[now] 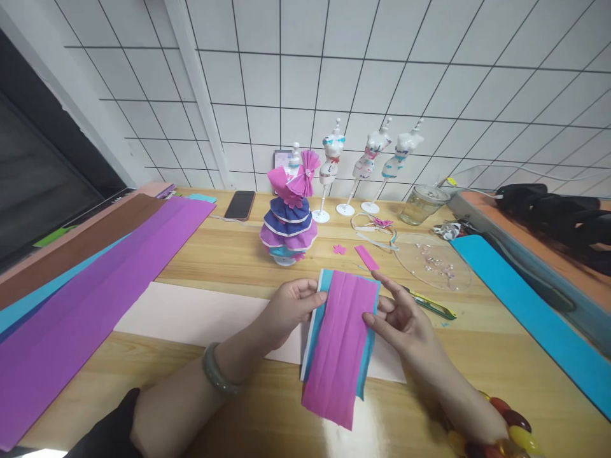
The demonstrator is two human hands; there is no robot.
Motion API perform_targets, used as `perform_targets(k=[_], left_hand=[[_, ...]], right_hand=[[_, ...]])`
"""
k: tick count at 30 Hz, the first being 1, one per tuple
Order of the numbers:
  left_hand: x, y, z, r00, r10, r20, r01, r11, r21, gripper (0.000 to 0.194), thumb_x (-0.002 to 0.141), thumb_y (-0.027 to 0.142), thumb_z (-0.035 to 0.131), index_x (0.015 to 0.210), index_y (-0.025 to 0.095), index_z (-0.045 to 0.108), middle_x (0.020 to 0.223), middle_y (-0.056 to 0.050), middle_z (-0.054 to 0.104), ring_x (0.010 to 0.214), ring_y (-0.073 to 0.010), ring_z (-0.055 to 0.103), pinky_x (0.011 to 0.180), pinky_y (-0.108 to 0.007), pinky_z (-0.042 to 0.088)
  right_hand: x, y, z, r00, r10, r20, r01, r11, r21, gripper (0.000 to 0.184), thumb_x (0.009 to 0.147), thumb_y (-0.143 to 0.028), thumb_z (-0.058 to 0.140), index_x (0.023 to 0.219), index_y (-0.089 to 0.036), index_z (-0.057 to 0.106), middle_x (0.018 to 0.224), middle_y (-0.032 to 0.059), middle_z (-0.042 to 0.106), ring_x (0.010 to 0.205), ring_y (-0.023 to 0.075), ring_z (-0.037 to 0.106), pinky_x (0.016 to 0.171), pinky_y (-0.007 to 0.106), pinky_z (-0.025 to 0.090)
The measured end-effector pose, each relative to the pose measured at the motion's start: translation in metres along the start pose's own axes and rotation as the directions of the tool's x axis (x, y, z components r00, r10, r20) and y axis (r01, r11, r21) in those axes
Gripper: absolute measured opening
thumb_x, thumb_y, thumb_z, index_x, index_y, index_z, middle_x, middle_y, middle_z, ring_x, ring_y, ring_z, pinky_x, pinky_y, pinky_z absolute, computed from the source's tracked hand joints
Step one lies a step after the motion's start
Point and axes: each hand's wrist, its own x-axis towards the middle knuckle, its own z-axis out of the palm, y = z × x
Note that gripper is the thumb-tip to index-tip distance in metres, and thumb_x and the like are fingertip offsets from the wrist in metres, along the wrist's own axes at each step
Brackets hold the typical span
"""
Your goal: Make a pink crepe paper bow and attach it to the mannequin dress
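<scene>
Between my hands is a layered stack of crepe paper: a pink crepe paper strip (338, 350) on top of a blue sheet (368, 356), with a white edge along the left. My left hand (291, 310) pinches the upper left side, thumb on the front. On the upper right side, my right hand (401, 318) grips the sheets with its thumb in front and index finger raised at the corner. The stack hangs tilted above a pale pink paper strip (200, 313) on the table. Behind it stands a small mannequin in a ruffled paper dress (289, 222).
Several bare mini mannequins (331, 168) line the tiled wall. A utility knife (432, 304) lies right of my right hand, near a clear plate of beads (432, 262) and a glass jar (424, 205). Purple paper (95, 305) covers the left side; blue paper (534, 318) the right. A phone (240, 205) lies behind.
</scene>
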Motion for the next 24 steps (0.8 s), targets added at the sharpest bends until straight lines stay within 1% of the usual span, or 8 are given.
perform_targets(k=[3,6,11,15,17,19,21,24], left_hand=[[0.000,0.000,0.001,0.994,0.082,-0.068,-0.079,0.996,0.051,0.033,0.070,0.034,0.065,0.095,0.015,0.055,0.077,-0.005,0.064,0.065,-0.0121,0.058,0.057,-0.021,0.042],[0.001,0.000,0.001,0.984,0.134,-0.114,-0.124,0.988,0.092,0.034,0.072,0.032,0.063,0.098,0.017,0.048,0.067,0.001,0.060,0.059,-0.0106,0.056,0.056,-0.021,0.039],[0.002,-0.001,0.001,0.968,0.221,-0.121,-0.206,0.971,0.122,0.023,0.074,0.030,0.059,0.086,0.020,0.042,0.057,0.007,0.051,0.050,-0.0067,0.044,0.052,-0.018,0.033],[0.001,0.001,0.002,0.948,0.269,-0.172,-0.212,0.933,0.291,0.016,0.073,0.029,0.058,0.072,0.018,0.046,0.055,0.007,0.044,0.051,-0.0060,0.039,0.051,-0.017,0.031],[0.001,0.003,0.002,0.940,0.263,-0.216,-0.169,0.911,0.376,0.015,0.071,0.031,0.059,0.070,0.017,0.052,0.060,0.005,0.050,0.057,-0.0080,0.045,0.055,-0.018,0.035],[0.001,0.005,0.001,0.942,0.245,-0.228,-0.135,0.902,0.409,0.020,0.068,0.036,0.062,0.075,0.017,0.059,0.075,-0.001,0.061,0.072,-0.0132,0.054,0.063,-0.020,0.041],[0.003,0.005,-0.001,0.944,0.195,-0.268,-0.074,0.912,0.403,0.028,0.063,0.040,0.066,0.080,0.018,0.062,0.085,-0.003,0.064,0.084,-0.0181,0.057,0.066,-0.022,0.044],[0.009,0.000,-0.007,0.960,0.087,-0.268,0.006,0.945,0.327,0.042,0.056,0.042,0.072,0.092,0.022,0.064,0.096,-0.003,0.066,0.100,-0.0218,0.056,0.072,-0.023,0.049]], right_hand=[[0.000,0.001,0.002,0.999,-0.048,0.022,0.048,0.999,-0.009,0.078,0.078,-0.023,0.061,0.140,-0.030,0.013,0.095,0.0046,0.062,0.082,0.0130,0.060,0.075,0.030,0.048],[-0.001,0.004,0.002,0.994,-0.096,0.052,0.098,0.995,-0.034,0.077,0.079,-0.023,0.060,0.140,-0.030,0.013,0.096,0.0040,0.062,0.078,0.0116,0.060,0.077,0.030,0.048],[0.001,0.007,0.001,0.993,-0.100,0.067,0.104,0.993,-0.063,0.075,0.080,-0.024,0.059,0.140,-0.028,0.014,0.091,0.0031,0.060,0.076,0.0115,0.057,0.075,0.030,0.046],[0.003,0.006,0.002,0.989,-0.117,0.091,0.121,0.992,-0.045,0.075,0.079,-0.027,0.060,0.140,-0.028,0.014,0.088,0.0023,0.057,0.074,0.0111,0.055,0.069,0.028,0.045],[0.004,0.007,0.003,0.986,-0.147,0.080,0.152,0.986,-0.060,0.074,0.078,-0.029,0.062,0.138,-0.028,0.018,0.085,0.0007,0.053,0.069,0.0096,0.052,0.064,0.025,0.044],[0.007,0.010,0.002,0.985,-0.162,0.061,0.167,0.980,-0.105,0.072,0.076,-0.030,0.063,0.137,-0.028,0.024,0.073,-0.0040,0.045,0.058,0.0065,0.042,0.054,0.021,0.038],[0.010,0.013,0.000,0.987,-0.145,0.072,0.153,0.981,-0.120,0.073,0.075,-0.031,0.064,0.136,-0.028,0.025,0.067,-0.0070,0.037,0.053,0.0056,0.035,0.052,0.021,0.035],[0.016,0.017,-0.005,0.989,-0.138,0.049,0.144,0.978,-0.151,0.079,0.070,-0.033,0.068,0.136,-0.030,0.025,0.066,-0.0083,0.031,0.053,0.0054,0.032,0.051,0.021,0.033]])
